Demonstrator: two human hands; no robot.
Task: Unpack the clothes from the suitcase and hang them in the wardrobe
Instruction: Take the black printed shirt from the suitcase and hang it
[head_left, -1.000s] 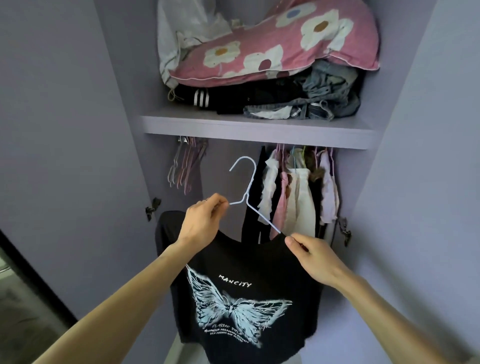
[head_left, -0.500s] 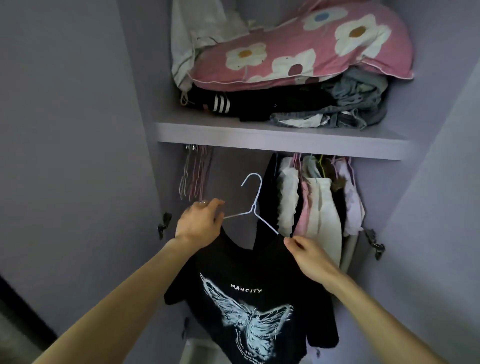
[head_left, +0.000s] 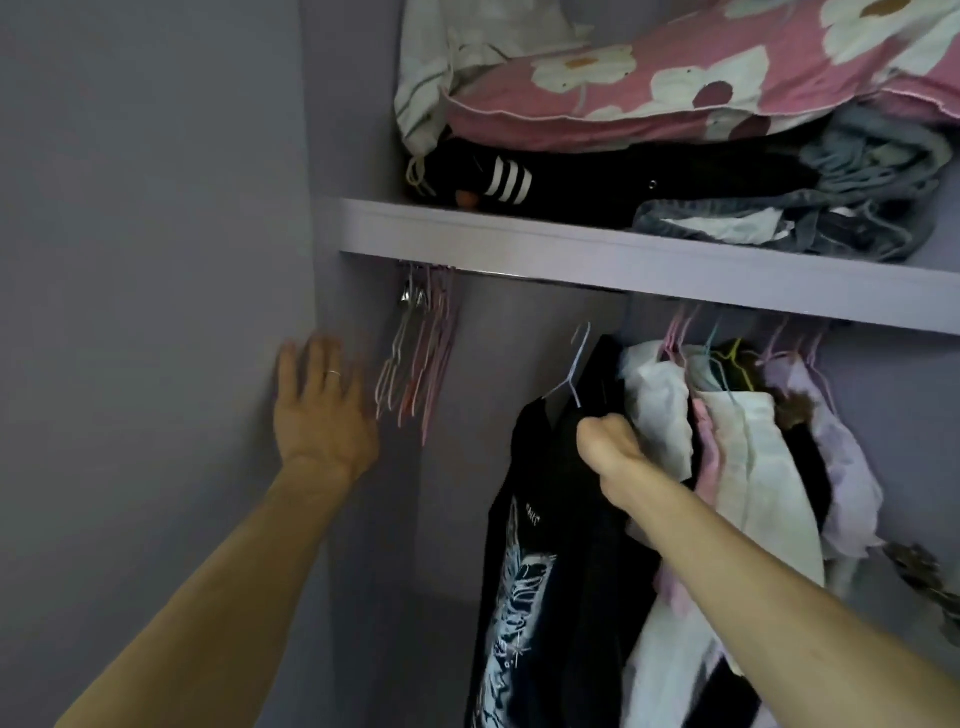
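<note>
Fingers of the right hand (head_left: 613, 452) are clamped on the black T-shirt (head_left: 540, 530) at the shoulder of its pale hanger (head_left: 575, 371), below the shelf's (head_left: 519, 244) front edge, touching the hung clothes (head_left: 743, 447). The left hand (head_left: 322, 410) is raised by the wardrobe's left wall (head_left: 156, 260), fingers straight and apart.

1. The left hand (head_left: 322, 405) is resting flat, fingers spread, against the wardrobe's lilac side wall (head_left: 353, 130).
2. The right hand (head_left: 610, 441) is gripping the black T-shirt (head_left: 540, 571) at its shoulder, on a pale wire hanger (head_left: 575, 366).
3. The hanger's hook is pointing up towards the rail (head_left: 519, 275) under the shelf (head_left: 571, 254); whether it is catching, I cannot tell.
4. Empty hangers (head_left: 415, 364) are dangling at the rail's left end; other clothes (head_left: 748, 452) are hanging just right of the T-shirt.
5. A pink flowered pillow (head_left: 727, 93) is lying on folded clothes (head_left: 571, 182) on the shelf.
</note>
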